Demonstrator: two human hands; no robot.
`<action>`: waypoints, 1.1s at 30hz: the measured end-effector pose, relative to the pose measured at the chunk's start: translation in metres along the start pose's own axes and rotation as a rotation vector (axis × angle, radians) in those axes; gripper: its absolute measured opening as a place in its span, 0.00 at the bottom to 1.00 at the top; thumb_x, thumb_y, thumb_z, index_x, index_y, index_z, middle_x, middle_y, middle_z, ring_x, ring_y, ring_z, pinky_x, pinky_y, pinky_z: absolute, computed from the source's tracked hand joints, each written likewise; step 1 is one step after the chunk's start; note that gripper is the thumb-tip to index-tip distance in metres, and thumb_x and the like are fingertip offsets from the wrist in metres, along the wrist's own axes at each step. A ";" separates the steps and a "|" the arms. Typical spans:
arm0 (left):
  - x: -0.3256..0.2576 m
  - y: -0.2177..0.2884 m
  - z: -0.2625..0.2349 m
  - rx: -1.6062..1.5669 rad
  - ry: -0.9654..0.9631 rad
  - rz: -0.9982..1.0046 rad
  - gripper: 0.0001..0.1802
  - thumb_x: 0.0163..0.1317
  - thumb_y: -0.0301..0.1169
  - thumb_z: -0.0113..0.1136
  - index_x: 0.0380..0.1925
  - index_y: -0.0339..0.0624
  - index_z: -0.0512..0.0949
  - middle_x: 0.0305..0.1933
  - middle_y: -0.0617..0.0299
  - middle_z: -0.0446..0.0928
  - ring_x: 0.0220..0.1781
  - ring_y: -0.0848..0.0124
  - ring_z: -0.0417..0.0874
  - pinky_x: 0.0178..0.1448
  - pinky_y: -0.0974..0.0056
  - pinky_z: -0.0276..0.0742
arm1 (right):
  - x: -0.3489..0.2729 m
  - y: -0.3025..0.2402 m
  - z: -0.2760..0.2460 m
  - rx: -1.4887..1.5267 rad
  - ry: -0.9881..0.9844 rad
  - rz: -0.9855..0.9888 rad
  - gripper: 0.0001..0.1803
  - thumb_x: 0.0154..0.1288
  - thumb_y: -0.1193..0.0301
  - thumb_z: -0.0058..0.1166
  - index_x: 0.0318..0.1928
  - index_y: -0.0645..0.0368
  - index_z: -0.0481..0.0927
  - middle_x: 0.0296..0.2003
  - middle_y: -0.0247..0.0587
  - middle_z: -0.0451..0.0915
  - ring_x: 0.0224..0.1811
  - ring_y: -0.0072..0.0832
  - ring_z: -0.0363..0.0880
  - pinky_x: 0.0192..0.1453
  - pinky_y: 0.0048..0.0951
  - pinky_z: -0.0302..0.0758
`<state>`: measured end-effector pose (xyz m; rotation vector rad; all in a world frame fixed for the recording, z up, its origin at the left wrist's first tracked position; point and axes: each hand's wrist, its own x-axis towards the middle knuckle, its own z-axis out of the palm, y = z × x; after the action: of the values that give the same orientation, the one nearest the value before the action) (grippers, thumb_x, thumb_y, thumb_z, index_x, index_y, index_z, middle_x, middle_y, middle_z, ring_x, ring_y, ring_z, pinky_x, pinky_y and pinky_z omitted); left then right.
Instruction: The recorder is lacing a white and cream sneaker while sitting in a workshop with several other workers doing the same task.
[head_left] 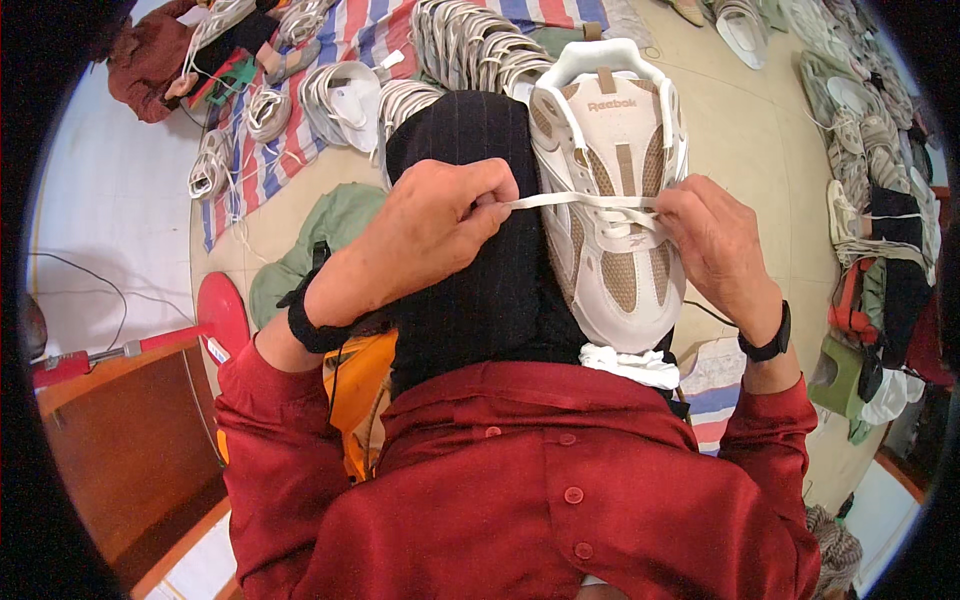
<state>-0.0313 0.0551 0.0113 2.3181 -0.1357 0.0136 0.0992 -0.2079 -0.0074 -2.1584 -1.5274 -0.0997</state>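
Sneaker [627, 165], white and tan, sits toe-inward on the lap toward two o'clock from centre. Its pale lace [560, 199] runs taut between the left hand [435, 215] at eleven, thumb and finger pinched on it, and the right hand [715, 235] at half past two, likewise pinching it; beyond, at twelve, pale shoes [475, 45] stand in a row.

Curled left hand [440, 217], curled right hand [718, 240]

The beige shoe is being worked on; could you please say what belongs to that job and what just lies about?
In the job:
- beige shoe
- white lace
- left hand
- right hand

Apparently just lying about:
- green cloth
- red disc-shaped object
- stacked shoes
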 end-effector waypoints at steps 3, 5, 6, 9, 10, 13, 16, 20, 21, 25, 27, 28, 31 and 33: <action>0.000 0.002 0.002 -0.002 -0.021 -0.019 0.03 0.59 0.25 0.57 0.32 0.38 0.75 0.17 0.57 0.68 0.18 0.72 0.68 0.24 0.66 0.64 | -0.003 0.000 0.002 -0.008 -0.046 0.036 0.11 0.52 0.77 0.54 0.38 0.57 0.71 0.28 0.42 0.71 0.30 0.42 0.75 0.33 0.38 0.73; 0.002 0.004 0.004 -0.016 -0.025 -0.036 0.03 0.59 0.25 0.57 0.33 0.38 0.75 0.17 0.57 0.68 0.18 0.73 0.68 0.25 0.66 0.64 | -0.009 -0.015 -0.004 0.118 -0.054 -0.061 0.12 0.50 0.78 0.54 0.37 0.58 0.70 0.28 0.43 0.71 0.31 0.43 0.75 0.33 0.39 0.73; 0.004 0.006 0.006 -0.032 -0.048 -0.021 0.03 0.59 0.25 0.57 0.33 0.38 0.75 0.17 0.57 0.68 0.18 0.72 0.68 0.24 0.66 0.64 | -0.012 -0.029 -0.005 0.094 -0.052 -0.102 0.13 0.48 0.79 0.54 0.37 0.59 0.70 0.28 0.44 0.71 0.32 0.44 0.75 0.34 0.39 0.73; 0.003 0.003 0.012 -0.070 -0.063 0.025 0.03 0.60 0.25 0.57 0.33 0.38 0.75 0.17 0.57 0.68 0.18 0.73 0.67 0.24 0.66 0.64 | -0.017 -0.034 0.002 0.110 -0.019 -0.073 0.13 0.48 0.80 0.55 0.37 0.59 0.71 0.29 0.45 0.73 0.32 0.45 0.76 0.34 0.39 0.74; 0.003 0.001 0.014 -0.090 -0.056 0.052 0.03 0.60 0.25 0.57 0.33 0.38 0.75 0.17 0.58 0.68 0.18 0.73 0.67 0.23 0.66 0.64 | -0.019 -0.028 0.004 0.173 0.047 0.008 0.13 0.50 0.82 0.55 0.38 0.60 0.72 0.29 0.45 0.74 0.31 0.44 0.76 0.34 0.36 0.74; 0.004 -0.003 0.015 -0.102 -0.064 0.050 0.03 0.59 0.24 0.57 0.33 0.37 0.75 0.17 0.58 0.67 0.18 0.73 0.66 0.23 0.66 0.64 | -0.023 -0.017 0.001 0.252 0.177 0.140 0.13 0.53 0.85 0.54 0.39 0.62 0.73 0.29 0.45 0.75 0.29 0.41 0.76 0.34 0.32 0.74; 0.003 0.000 0.009 -0.102 -0.095 0.003 0.03 0.59 0.24 0.56 0.33 0.37 0.75 0.17 0.58 0.68 0.18 0.72 0.66 0.24 0.66 0.64 | -0.025 -0.006 -0.004 0.234 0.227 0.180 0.15 0.55 0.87 0.51 0.43 0.62 0.74 0.31 0.44 0.77 0.28 0.36 0.76 0.34 0.26 0.73; 0.003 0.000 0.010 -0.148 -0.098 -0.012 0.03 0.59 0.24 0.56 0.33 0.37 0.74 0.17 0.59 0.68 0.18 0.73 0.66 0.24 0.67 0.64 | -0.014 -0.005 -0.006 0.132 0.115 0.098 0.15 0.53 0.84 0.55 0.42 0.59 0.76 0.32 0.43 0.78 0.31 0.37 0.79 0.34 0.29 0.75; 0.003 -0.001 0.011 -0.135 -0.093 0.005 0.03 0.59 0.24 0.56 0.33 0.37 0.75 0.17 0.60 0.67 0.19 0.75 0.66 0.24 0.67 0.64 | -0.011 -0.005 -0.006 0.070 0.096 0.007 0.14 0.52 0.82 0.56 0.41 0.58 0.77 0.32 0.42 0.79 0.31 0.37 0.79 0.34 0.31 0.76; 0.003 -0.004 0.012 -0.134 -0.083 0.021 0.03 0.59 0.24 0.56 0.33 0.37 0.75 0.17 0.61 0.67 0.19 0.77 0.67 0.24 0.67 0.64 | -0.006 0.001 -0.006 -0.084 0.039 -0.121 0.13 0.50 0.80 0.57 0.39 0.58 0.78 0.32 0.41 0.79 0.32 0.37 0.80 0.33 0.33 0.77; 0.003 -0.004 0.010 -0.153 -0.093 0.012 0.03 0.59 0.24 0.56 0.33 0.37 0.75 0.17 0.62 0.68 0.19 0.76 0.67 0.24 0.67 0.65 | -0.005 0.004 -0.002 -0.078 0.153 -0.134 0.13 0.48 0.81 0.58 0.37 0.59 0.78 0.31 0.41 0.79 0.30 0.36 0.80 0.32 0.32 0.77; 0.003 -0.004 0.010 -0.172 -0.102 0.004 0.03 0.59 0.24 0.57 0.32 0.37 0.75 0.17 0.62 0.69 0.19 0.76 0.68 0.24 0.67 0.65 | -0.006 0.004 0.001 -0.077 0.152 -0.135 0.13 0.48 0.81 0.58 0.37 0.59 0.78 0.31 0.41 0.79 0.30 0.36 0.80 0.32 0.32 0.77; 0.004 -0.002 0.008 -0.168 -0.118 0.002 0.03 0.59 0.25 0.57 0.32 0.37 0.75 0.17 0.63 0.69 0.19 0.76 0.68 0.24 0.67 0.65 | -0.007 0.004 0.008 -0.046 0.248 -0.073 0.13 0.48 0.84 0.57 0.37 0.59 0.78 0.30 0.41 0.78 0.28 0.35 0.79 0.29 0.30 0.76; 0.003 -0.004 0.009 -0.168 -0.123 0.000 0.03 0.60 0.25 0.57 0.32 0.37 0.75 0.17 0.63 0.69 0.20 0.77 0.68 0.25 0.68 0.65 | -0.006 0.005 0.014 -0.011 0.328 0.002 0.13 0.49 0.86 0.57 0.36 0.59 0.77 0.28 0.41 0.78 0.25 0.32 0.78 0.27 0.27 0.74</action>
<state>-0.0278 0.0509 0.0027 2.1505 -0.1916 -0.1360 0.0984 -0.2086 -0.0240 -2.0310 -1.3375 -0.4395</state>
